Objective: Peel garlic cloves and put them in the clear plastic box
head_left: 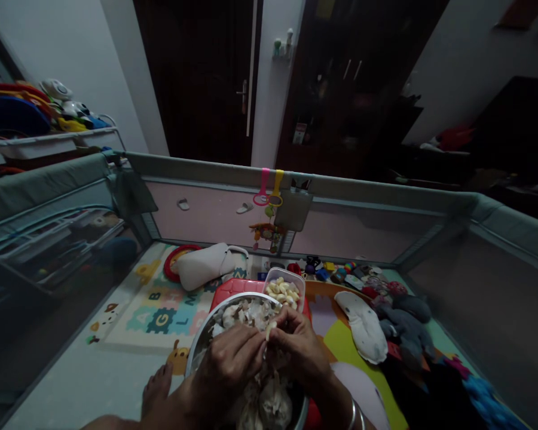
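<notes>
Both hands meet above a metal bowl that holds garlic bulbs and loose papery skins. A pale garlic clove shows between the fingertips. My right hand pinches it between thumb and forefinger. My left hand is closed, its fingertips touching the clove's lower end; whether it grips skin as well I cannot tell. Just beyond the hands, a clear plastic container of peeled cloves rests on a red surface.
A mesh-sided playpen fence surrounds the patterned play mat. A white cushion-like object lies at the back left. To the right are a white pillow, grey plush toys and several small toys. A bare foot is left of the bowl.
</notes>
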`<state>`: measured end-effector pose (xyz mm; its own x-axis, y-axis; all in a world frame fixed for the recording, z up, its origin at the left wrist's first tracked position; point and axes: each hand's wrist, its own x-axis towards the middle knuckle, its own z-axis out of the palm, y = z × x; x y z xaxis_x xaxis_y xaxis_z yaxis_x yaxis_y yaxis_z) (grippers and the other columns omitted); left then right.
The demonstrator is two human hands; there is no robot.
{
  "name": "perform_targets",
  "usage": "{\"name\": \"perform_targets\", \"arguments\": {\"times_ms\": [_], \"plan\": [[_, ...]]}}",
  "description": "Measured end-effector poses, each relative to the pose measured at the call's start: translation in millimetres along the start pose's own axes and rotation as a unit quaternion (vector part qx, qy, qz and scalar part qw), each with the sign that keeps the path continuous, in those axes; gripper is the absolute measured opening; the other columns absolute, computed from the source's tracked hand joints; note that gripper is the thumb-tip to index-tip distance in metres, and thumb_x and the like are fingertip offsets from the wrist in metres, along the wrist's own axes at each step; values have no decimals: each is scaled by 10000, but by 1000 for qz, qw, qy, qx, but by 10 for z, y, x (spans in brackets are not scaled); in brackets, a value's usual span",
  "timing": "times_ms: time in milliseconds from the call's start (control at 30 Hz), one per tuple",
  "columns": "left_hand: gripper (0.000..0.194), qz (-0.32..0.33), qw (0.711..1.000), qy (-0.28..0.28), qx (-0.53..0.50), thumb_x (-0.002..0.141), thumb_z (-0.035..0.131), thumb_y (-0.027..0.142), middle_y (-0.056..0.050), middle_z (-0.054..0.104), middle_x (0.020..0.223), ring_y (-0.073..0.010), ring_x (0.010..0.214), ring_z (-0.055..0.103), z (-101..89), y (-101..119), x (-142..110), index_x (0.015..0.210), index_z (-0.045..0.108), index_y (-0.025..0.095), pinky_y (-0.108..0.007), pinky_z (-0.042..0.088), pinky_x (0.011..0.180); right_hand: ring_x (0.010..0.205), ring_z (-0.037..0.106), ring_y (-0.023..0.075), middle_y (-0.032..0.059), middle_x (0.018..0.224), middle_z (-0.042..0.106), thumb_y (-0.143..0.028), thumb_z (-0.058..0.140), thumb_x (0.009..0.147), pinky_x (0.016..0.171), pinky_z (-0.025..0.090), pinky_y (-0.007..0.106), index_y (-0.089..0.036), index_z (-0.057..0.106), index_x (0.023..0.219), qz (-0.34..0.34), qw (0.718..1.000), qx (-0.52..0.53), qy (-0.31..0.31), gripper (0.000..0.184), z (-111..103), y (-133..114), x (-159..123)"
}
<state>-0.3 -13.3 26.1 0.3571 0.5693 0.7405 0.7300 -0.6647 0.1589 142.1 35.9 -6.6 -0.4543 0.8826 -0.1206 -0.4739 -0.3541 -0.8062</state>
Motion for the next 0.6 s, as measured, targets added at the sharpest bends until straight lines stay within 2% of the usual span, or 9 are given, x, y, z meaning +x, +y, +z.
{"name": "perform_targets", "arguments": {"times_ms": [433,600], "plan": [[226,34,998,6,58,861,374,105,-86,661,660,-168,609,641,-9,34,-47,891,598,91,-271,542,577,379,530,77,-32,485,615,-269,826,497,375,398,156,-143,508,595,4,1000,9,-6,356,27,0,-21],[219,31,999,17,39,849,377,71,-81,660,664,-163,621,640,-16,22,-34,795,586,107,-269,539,594,396,559,92,-22,515,631,-272,820,512,390,428,171,-143,516,625,25,999,12,-20,349,38,-19,-28]]}}
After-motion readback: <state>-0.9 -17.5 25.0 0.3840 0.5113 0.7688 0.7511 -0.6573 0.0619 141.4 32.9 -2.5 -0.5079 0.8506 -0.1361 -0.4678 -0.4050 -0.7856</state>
